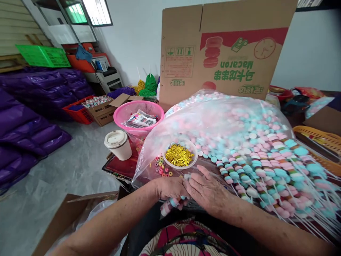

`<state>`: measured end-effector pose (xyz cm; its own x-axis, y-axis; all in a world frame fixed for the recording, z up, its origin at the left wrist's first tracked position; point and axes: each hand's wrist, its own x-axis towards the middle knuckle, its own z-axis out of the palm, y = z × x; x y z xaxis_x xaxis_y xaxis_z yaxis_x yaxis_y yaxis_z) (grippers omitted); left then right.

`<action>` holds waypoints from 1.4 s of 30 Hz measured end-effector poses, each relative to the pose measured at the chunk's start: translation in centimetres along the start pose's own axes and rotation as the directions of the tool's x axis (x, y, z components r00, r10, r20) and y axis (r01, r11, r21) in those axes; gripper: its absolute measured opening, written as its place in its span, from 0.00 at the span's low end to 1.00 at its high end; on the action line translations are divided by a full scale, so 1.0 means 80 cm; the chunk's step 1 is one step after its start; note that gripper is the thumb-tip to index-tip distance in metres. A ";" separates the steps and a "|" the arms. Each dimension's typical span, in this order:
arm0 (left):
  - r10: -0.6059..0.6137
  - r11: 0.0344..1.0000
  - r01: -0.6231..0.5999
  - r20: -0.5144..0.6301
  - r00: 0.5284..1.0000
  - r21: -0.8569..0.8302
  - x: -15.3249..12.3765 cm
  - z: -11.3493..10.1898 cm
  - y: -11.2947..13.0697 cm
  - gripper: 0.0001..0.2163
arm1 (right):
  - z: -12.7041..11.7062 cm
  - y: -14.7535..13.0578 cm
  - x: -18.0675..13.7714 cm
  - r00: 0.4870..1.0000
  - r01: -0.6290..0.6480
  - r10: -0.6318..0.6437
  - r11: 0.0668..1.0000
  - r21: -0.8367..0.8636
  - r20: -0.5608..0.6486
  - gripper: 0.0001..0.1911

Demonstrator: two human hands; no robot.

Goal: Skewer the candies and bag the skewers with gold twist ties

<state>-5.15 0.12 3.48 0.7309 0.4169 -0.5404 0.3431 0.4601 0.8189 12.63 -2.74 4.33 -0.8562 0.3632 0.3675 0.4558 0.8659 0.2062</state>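
Observation:
My left hand (172,187) is closed around a pink, blue and white marshmallow skewer (173,204), whose lower end shows beneath the hand, seemingly in clear wrapping. Against it, my right hand (204,192) lies with bent fingers pressed together at the upper end; what they pinch is hidden. Just beyond the hands stands a white bowl (195,156) of gold twist ties (179,155). Small ring candies (161,167) are scattered left of the bowl. Many finished marshmallow skewers (277,174) lie piled to the right, white sticks pointing toward me.
A large clear plastic bag (213,106) of loose marshmallows spreads behind the bowl, before a tall cardboard box (181,32). On the left are a lidded paper cup (119,147) and a pink basket (117,119) of packets. An orange basket (325,138) sits at right.

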 end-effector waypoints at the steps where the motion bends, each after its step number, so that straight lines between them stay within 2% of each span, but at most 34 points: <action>1: -0.023 1.000 0.023 0.041 0.999 -0.005 -0.004 -0.004 0.000 0.09 | 0.004 -0.005 0.001 0.999 0.023 -0.023 1.000 -0.014 0.025 0.15; 3: -0.052 0.997 0.045 0.109 0.993 0.066 -0.015 -0.009 0.000 0.07 | 0.011 -0.012 0.004 0.993 0.048 -0.052 0.998 0.039 0.108 0.13; 4: -0.040 0.984 0.021 0.105 0.994 0.179 -0.022 -0.009 0.001 0.06 | 0.013 -0.015 0.007 0.986 0.027 -0.044 0.994 0.105 0.160 0.12; 5: -0.003 0.938 -0.017 0.058 0.998 0.347 -0.028 -0.008 0.001 0.05 | 0.014 -0.017 0.009 0.975 -0.046 0.002 0.980 0.195 0.220 0.11; 6: 0.068 0.836 -0.040 -0.031 0.997 0.548 -0.035 -0.005 0.000 0.04 | 0.015 -0.018 0.013 0.953 -0.179 0.086 0.934 0.311 0.292 0.10; 7: 0.183 0.676 -0.030 -0.128 0.975 0.736 -0.042 -0.001 -0.003 0.03 | 0.015 -0.018 0.017 0.904 -0.359 0.192 0.826 0.435 0.382 0.10; 8: 0.332 0.490 0.006 -0.193 0.923 0.872 -0.047 0.004 -0.007 0.04 | 0.014 -0.017 0.022 0.821 -0.550 0.292 0.636 0.542 0.490 0.11; 9: 0.483 0.316 0.055 -0.210 0.850 0.947 -0.053 0.008 -0.012 0.06 | 0.013 -0.016 0.028 0.713 -0.701 0.346 0.373 0.608 0.610 0.13; 10: 0.604 0.177 0.082 -0.174 0.778 0.981 -0.057 0.011 -0.018 0.08 | 0.012 -0.015 0.034 0.608 -0.782 0.338 0.102 0.615 0.718 0.14; 11: 0.688 0.075 0.093 -0.119 0.716 0.993 -0.062 0.012 -0.026 0.09 | 0.011 -0.014 0.042 0.534 -0.805 0.284 -0.116 0.581 0.796 0.15; 12: 0.749 0.004 0.087 -0.060 0.659 0.996 -0.065 0.012 -0.033 0.09 | 0.010 -0.013 0.050 0.495 -0.803 0.221 -0.254 0.540 0.840 0.15; 13: 0.796 -0.037 0.087 -0.023 0.605 0.996 -0.069 0.010 -0.039 0.10 | 0.009 -0.012 0.059 0.480 -0.800 0.176 -0.314 0.511 0.859 0.15; 15: 0.857 -0.051 0.138 -0.027 0.514 0.989 -0.075 0.003 -0.048 0.11 | 0.008 -0.010 0.076 0.477 -0.813 0.134 -0.309 0.494 0.868 0.14; 18: 0.904 -0.024 0.198 -0.064 0.423 0.980 -0.086 -0.007 -0.053 0.11 | 0.006 0.001 0.098 0.458 -0.839 0.038 -0.312 0.446 0.888 0.12; 20: 0.912 0.100 0.147 -0.150 0.382 0.984 -0.091 -0.011 -0.056 0.11 | 0.009 0.022 0.109 0.479 -0.853 -0.035 -0.255 0.455 0.877 0.11; 21: 0.900 0.224 0.085 -0.239 0.363 0.971 -0.091 -0.012 -0.058 0.11 | 0.014 0.035 0.114 0.496 -0.857 0.013 -0.153 0.492 0.868 0.12; 22: 0.865 0.384 0.003 -0.361 0.348 0.923 -0.090 -0.013 -0.061 0.11 | 0.021 0.049 0.119 0.517 -0.854 0.103 -0.007 0.520 0.850 0.13; 24: 0.699 0.706 -0.194 -0.626 0.348 0.681 -0.082 -0.016 -0.069 0.11 | 0.043 0.073 0.127 0.550 -0.833 0.412 0.332 0.442 0.727 0.12; 25: 0.579 0.815 -0.289 -0.729 0.366 0.502 -0.077 -0.016 -0.073 0.10 | 0.057 0.082 0.129 0.549 -0.830 0.487 0.411 0.377 0.679 0.10; 26: 0.450 0.876 -0.369 -0.803 0.392 0.311 -0.071 -0.017 -0.075 0.09 | 0.070 0.087 0.131 0.545 -0.829 0.526 0.456 0.325 0.652 0.09; 28: 0.215 0.878 -0.478 -0.875 0.434 -0.021 -0.061 -0.017 -0.074 0.09 | 0.093 0.093 0.129 0.538 -0.826 0.534 0.489 0.282 0.652 0.08; 31: 0.025 0.777 -0.559 -0.873 0.488 -0.291 -0.052 -0.016 -0.063 0.10 | 0.106 0.100 0.120 0.562 -0.811 0.551 0.513 0.281 0.617 0.06; 35: -0.022 0.686 -0.596 -0.831 0.557 -0.418 -0.047 -0.015 -0.048 0.12 | 0.098 0.111 0.115 0.571 -0.816 0.600 0.492 0.303 0.561 0.07; 39: -0.037 0.666 -0.610 -0.835 0.549 -0.430 -0.047 -0.016 -0.045 0.12 | 0.074 0.093 0.121 0.576 -0.817 0.584 0.431 0.382 0.573 0.07; 40: -0.045 0.660 -0.610 -0.834 0.551 -0.438 -0.048 -0.015 -0.046 0.11 | 0.063 0.084 0.120 0.590 -0.807 0.558 0.412 0.422 0.584 0.07; 42: -0.060 0.646 -0.610 -0.827 0.558 -0.459 -0.049 -0.014 -0.045 0.11 | 0.040 0.067 0.114 0.658 -0.752 0.475 0.383 0.536 0.584 0.08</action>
<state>-9.90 -2.26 2.41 -0.1009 0.8536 -0.5111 -0.4955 0.4024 0.7698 6.53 6.32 5.89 -0.4893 0.8512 -0.1901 0.6883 0.2429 -0.6836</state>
